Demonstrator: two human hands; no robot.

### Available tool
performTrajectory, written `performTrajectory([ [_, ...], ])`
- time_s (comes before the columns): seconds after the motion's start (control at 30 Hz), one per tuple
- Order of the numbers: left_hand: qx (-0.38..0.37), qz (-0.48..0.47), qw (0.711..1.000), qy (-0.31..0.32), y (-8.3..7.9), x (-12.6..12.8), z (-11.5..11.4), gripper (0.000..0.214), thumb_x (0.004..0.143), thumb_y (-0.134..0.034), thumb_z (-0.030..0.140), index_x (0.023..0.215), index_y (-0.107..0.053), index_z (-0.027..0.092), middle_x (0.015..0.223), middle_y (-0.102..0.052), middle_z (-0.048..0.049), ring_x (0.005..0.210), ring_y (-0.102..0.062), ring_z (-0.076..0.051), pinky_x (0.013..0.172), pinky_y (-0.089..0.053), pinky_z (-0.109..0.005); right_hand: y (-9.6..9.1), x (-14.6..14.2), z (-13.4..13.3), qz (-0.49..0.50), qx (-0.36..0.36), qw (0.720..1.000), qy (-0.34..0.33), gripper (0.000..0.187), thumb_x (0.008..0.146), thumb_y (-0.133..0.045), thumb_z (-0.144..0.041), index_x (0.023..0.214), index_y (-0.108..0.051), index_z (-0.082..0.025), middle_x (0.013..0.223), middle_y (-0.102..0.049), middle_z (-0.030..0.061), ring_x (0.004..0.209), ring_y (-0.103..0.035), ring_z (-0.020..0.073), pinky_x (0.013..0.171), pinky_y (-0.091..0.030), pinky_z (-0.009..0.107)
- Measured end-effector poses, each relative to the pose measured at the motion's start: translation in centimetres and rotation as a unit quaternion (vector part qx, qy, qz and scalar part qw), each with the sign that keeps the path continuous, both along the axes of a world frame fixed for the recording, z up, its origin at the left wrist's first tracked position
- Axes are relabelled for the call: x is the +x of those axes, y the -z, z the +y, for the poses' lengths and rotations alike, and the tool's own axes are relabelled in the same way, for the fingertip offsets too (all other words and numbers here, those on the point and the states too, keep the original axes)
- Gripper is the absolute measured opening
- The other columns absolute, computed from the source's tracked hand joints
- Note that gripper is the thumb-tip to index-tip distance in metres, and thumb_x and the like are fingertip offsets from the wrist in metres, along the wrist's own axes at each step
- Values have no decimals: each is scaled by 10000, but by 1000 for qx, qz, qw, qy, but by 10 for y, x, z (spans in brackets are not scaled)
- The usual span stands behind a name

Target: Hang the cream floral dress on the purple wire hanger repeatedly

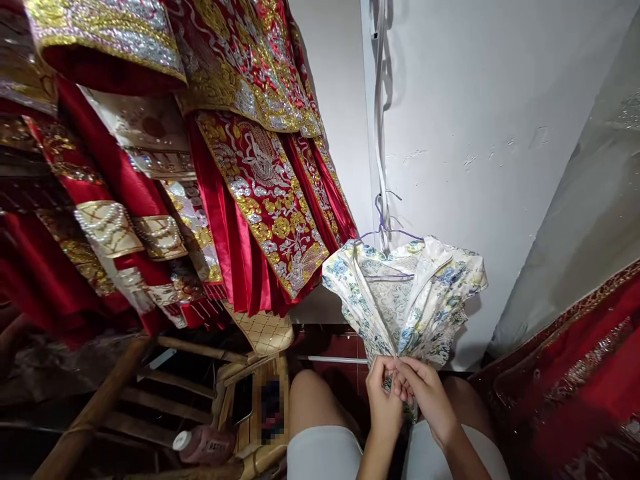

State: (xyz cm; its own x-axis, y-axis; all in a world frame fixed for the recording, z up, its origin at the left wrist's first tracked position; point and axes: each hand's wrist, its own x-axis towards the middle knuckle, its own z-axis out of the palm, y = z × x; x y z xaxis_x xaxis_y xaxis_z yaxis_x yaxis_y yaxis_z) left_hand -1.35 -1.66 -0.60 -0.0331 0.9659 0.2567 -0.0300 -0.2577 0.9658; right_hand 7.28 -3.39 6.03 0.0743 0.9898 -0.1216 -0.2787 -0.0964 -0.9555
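Observation:
A white floral blouse (440, 300) with blue and yellow flowers hangs on a purple wire hanger (383, 223) in front of me. Its front edges lie apart at the neck and meet lower down, where both hands are. My left hand (384, 393) is closed, thumb and fingers pinching the blouse's front edge. Right beside it, my right hand (423, 393) is closed on the same edge, the fingertips of both hands touching. The small part between the fingertips is hidden. The lower end of the blouse drops between my knees.
Red embroidered garments (270, 173) hang on the left. Below stand a bamboo chair (235, 460) with a phone (243, 400) and a pink bottle with a white cap (205, 444). A white wall (500, 100) is ahead. Red sequined fabric (590, 373) hangs at right.

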Motion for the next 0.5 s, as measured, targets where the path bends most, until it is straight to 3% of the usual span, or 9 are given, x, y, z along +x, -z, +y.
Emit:
performTrajectory([
  [0.13,18,12,1000,1,-1,0,3,178,836,-577,306,711,-501,203,705,-524,-3,654,-485,-151,586,-399,-244,2,-2,4,-19,4,1000,12,532,639,-755,-698,624,-632,-180,460,-577,23,413,-435,129,442,-270,254],
  [0.23,50,33,998,4,-7,-3,5,279,894,-552,385,693,-499,200,703,-516,-10,673,-487,-158,622,-401,-256,-8,0,12,-48,22,998,20,458,692,-705,-625,584,-614,-190,428,-553,14,399,-421,129,434,-272,257],
  [0.33,61,49,997,10,-13,-5,9,319,917,-558,446,720,-550,196,729,-545,-22,706,-511,-173,662,-412,-266,-31,6,27,-82,42,996,23,345,730,-654,-513,600,-628,-195,421,-544,-5,404,-418,124,441,-302,259],
  [0.5,64,61,996,29,-10,4,12,225,911,-582,373,760,-581,205,744,-575,-20,733,-551,-185,699,-424,-266,-78,20,66,-73,76,993,46,269,762,-595,-423,641,-642,-187,446,-569,-14,407,-404,101,433,-295,238],
])
